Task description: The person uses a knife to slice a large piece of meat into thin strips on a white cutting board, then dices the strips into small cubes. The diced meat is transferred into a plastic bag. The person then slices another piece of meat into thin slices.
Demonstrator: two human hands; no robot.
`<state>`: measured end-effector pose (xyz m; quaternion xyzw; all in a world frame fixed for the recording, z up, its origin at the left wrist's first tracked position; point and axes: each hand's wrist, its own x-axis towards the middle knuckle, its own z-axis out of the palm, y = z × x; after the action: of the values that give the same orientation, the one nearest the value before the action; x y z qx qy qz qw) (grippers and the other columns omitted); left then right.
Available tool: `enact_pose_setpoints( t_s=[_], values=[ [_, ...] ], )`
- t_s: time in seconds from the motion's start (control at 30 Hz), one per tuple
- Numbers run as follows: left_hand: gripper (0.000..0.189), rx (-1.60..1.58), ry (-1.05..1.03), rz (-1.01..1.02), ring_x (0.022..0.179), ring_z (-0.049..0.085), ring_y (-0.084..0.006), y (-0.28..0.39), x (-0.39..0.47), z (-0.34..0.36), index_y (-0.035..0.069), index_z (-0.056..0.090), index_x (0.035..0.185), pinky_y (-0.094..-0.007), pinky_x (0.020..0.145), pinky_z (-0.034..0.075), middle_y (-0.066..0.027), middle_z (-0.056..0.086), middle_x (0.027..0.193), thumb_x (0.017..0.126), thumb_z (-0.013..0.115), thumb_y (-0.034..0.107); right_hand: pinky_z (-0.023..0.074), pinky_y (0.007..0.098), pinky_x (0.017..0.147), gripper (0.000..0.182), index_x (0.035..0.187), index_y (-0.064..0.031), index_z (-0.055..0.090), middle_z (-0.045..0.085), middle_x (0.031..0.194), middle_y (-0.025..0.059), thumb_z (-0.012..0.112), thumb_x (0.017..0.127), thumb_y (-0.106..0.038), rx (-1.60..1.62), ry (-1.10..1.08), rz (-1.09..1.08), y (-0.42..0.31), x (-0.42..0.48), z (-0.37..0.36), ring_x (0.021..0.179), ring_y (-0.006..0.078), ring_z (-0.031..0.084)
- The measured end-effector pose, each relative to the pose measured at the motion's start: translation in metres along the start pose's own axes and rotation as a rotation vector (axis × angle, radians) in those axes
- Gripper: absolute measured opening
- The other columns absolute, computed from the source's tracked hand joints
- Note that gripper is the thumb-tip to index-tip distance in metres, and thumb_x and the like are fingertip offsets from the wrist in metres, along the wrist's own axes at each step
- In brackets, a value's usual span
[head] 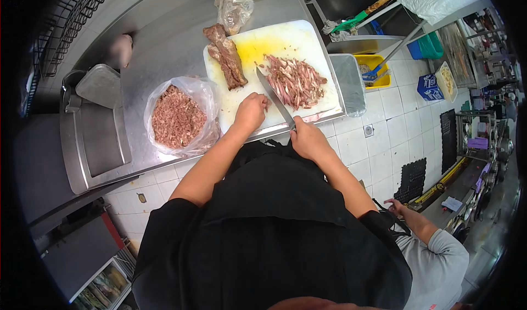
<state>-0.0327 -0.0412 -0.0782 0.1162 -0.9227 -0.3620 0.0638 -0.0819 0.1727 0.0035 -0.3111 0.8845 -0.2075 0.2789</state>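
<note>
My right hand (308,139) grips the handle of a long kitchen knife (275,96), whose blade points away from me over a white cutting board (247,106). Left of the blade, my left hand (252,111) is over the board's near part with its fingers curled; whether they hold anything, I cannot tell. Sliced strips of meat (295,81) lie heaped to the right of the blade. Browned pieces of meat (227,59) rest along the board's left side. A clear plastic bag (179,118) full of chopped meat stands left of the board on the steel counter.
A knotted plastic bag (235,9) lies beyond the board. A steel sink (103,137) is at the left. To the right are a clear bin (349,85), a yellow bucket (378,79) with a mop, and a co-worker in a grey shirt (436,264) at lower right.
</note>
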Motion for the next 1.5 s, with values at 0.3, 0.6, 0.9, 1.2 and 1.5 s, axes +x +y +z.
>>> enact_pose_setpoints(
  t_s=[0.3, 0.6, 0.9, 1.2, 1.5],
  values=[
    [0.006, 0.124, -0.056, 0.038, 0.086, 0.063, -0.0385, 0.003, 0.008, -0.003, 0.001, 0.067, 0.086, -0.0457, 0.080, 0.052, -0.0177, 0.062, 0.086, 0.084, 0.062, 0.002, 0.0514, 0.0599, 0.074, 0.027, 0.113, 0.0032, 0.049, 0.067, 0.081, 0.0315, 0.059, 0.095, -0.015, -0.052, -0.079, 0.052, -0.027, -0.022, -0.017, 0.080, 0.0516, 0.066],
    [0.001, 0.071, -0.062, 0.089, 0.085, 0.064, -0.0371, -0.003, 0.009, -0.002, 0.002, 0.065, 0.083, -0.0452, 0.078, 0.053, -0.0161, 0.062, 0.087, 0.082, 0.064, 0.003, 0.0502, 0.0595, 0.077, 0.029, 0.114, 0.0043, 0.048, 0.067, 0.087, 0.0321, 0.060, 0.095, -0.014, 0.057, 0.005, -0.049, 0.001, 0.028, 0.020, 0.086, 0.0516, 0.064],
    [0.005, -0.021, 0.024, 0.162, 0.083, 0.063, -0.0372, -0.013, 0.004, -0.002, 0.002, 0.063, 0.087, -0.0435, 0.075, 0.052, -0.0159, 0.062, 0.087, 0.084, 0.063, -0.002, 0.0532, 0.0589, 0.074, 0.029, 0.114, 0.0040, 0.050, 0.068, 0.081, 0.0305, 0.060, 0.093, -0.013, -0.018, -0.043, 0.013, -0.022, -0.016, -0.011, 0.080, 0.0497, 0.068],
    [0.007, -0.095, 0.047, 0.218, 0.083, 0.063, -0.0363, -0.017, 0.005, 0.000, 0.001, 0.064, 0.088, -0.0417, 0.074, 0.053, -0.0154, 0.062, 0.088, 0.084, 0.063, -0.005, 0.0526, 0.0587, 0.074, 0.026, 0.111, 0.0042, 0.049, 0.068, 0.081, 0.0311, 0.059, 0.094, -0.012, 0.039, 0.004, -0.003, -0.010, 0.024, 0.022, 0.080, 0.0496, 0.068],
    [0.010, -0.143, 0.092, 0.291, 0.086, 0.063, -0.0362, -0.024, -0.001, -0.002, 0.001, 0.063, 0.091, -0.0415, 0.075, 0.053, -0.0151, 0.062, 0.090, 0.083, 0.066, -0.005, 0.0532, 0.0589, 0.074, 0.026, 0.110, 0.0034, 0.050, 0.067, 0.080, 0.0314, 0.060, 0.094, -0.014, 0.009, -0.039, 0.094, -0.032, -0.019, -0.001, 0.080, 0.0498, 0.067]
  ],
)
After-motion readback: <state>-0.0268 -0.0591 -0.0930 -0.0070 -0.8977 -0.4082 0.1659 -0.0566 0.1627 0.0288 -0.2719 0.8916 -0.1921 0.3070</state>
